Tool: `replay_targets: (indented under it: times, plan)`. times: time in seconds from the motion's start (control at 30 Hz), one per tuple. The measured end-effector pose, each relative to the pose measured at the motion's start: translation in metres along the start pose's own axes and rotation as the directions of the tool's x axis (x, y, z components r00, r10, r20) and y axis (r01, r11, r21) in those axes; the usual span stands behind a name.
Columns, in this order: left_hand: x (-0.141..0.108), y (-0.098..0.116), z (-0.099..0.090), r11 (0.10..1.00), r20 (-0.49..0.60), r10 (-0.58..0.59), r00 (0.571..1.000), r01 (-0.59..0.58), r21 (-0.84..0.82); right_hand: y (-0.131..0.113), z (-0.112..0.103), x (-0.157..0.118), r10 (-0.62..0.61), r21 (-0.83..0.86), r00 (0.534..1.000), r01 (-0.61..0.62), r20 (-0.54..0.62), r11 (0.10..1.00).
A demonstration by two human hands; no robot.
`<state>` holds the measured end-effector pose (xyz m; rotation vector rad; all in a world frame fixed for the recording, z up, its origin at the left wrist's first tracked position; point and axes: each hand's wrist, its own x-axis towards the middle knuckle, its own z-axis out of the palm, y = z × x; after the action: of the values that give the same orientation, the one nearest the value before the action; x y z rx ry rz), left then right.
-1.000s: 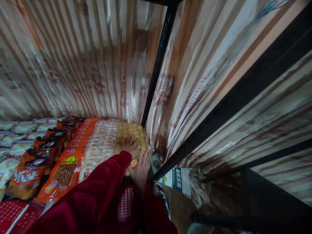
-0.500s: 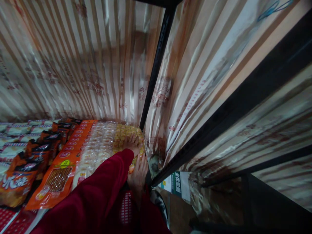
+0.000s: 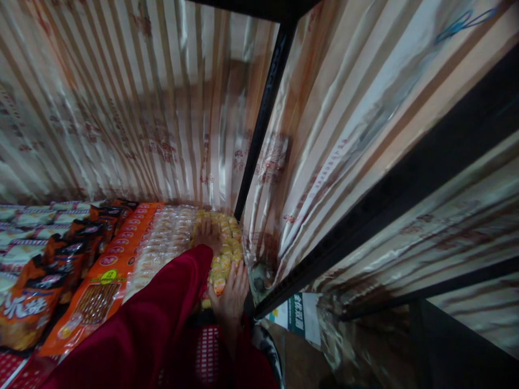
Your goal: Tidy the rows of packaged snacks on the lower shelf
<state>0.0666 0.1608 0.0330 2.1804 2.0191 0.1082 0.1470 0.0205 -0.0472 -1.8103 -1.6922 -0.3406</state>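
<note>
My left hand (image 3: 207, 236) lies palm down on the far left part of a batch of small yellow wrapped pieces (image 3: 227, 249), its fingers stretched out and slightly blurred. At the near right edge of the same batch rests my right hand (image 3: 230, 296), fingers extended and thumb apart, touching the wrappers. Both arms are in dark red sleeves (image 3: 162, 302). Left of the yellow pieces stand rows of clear-wrapped pale snacks (image 3: 168, 237), then overlapping orange packs (image 3: 97, 297) of brown sticks.
Black-and-orange bags (image 3: 30, 308) and white packs (image 3: 26, 216) fill the left side. Pleated, printed plastic sheeting (image 3: 178, 108) hangs behind. A black post (image 3: 263, 113) and a thick black bar (image 3: 365, 200) frame the right. Below lie a green-and-white carton (image 3: 298, 313) and a shoe (image 3: 265, 346).
My left hand has slid left over the yellow pieces, away from my right hand, uncovering more of them. My right hand has stayed at the edge, its thumb now spread further out.
</note>
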Motion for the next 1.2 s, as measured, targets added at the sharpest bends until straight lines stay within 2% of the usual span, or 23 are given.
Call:
replay_targets:
  times: [0.17, 0.3, 0.5, 0.7, 0.87, 1.03, 1.2]
  plan:
    - [0.002, -0.004, 0.011, 1.0, 0.026, -0.018, 1.0, 0.017, 0.01, 0.0, -0.001, 0.0, 0.001, -0.006, 1.0, -0.001, 0.005, 1.0]
    - [0.001, -0.001, 0.011, 1.0, 0.001, -0.005, 1.0, 0.005, 0.015, -0.002, -0.003, 0.001, 0.004, -0.005, 1.0, -0.004, 0.002, 1.0]
    - [0.009, 0.007, 0.01, 0.993, -0.081, 0.119, 0.99, -0.118, 0.016, 0.0, -0.001, 0.0, -0.005, 0.004, 1.0, 0.005, 0.0, 1.0]
    - [0.014, 0.012, 0.013, 0.989, -0.043, 0.145, 0.989, -0.145, 0.004, 0.001, -0.001, -0.001, -0.004, 0.019, 1.0, 0.004, 0.009, 1.0]
    - [0.013, 0.011, 0.009, 0.987, -0.03, 0.159, 0.987, -0.159, 0.008, -0.001, -0.004, 0.0, -0.001, 0.034, 1.0, 0.001, 0.016, 0.999]
    - [0.021, -0.005, 0.009, 0.997, -0.078, 0.08, 0.994, -0.078, 0.02, 0.002, -0.001, 0.0, -0.023, 0.023, 1.0, 0.024, -0.003, 0.999]
    - [0.027, -0.017, 0.015, 0.999, -0.047, 0.025, 0.999, -0.024, 0.027, 0.001, -0.002, 0.001, -0.013, 0.028, 1.0, 0.013, -0.003, 1.0]
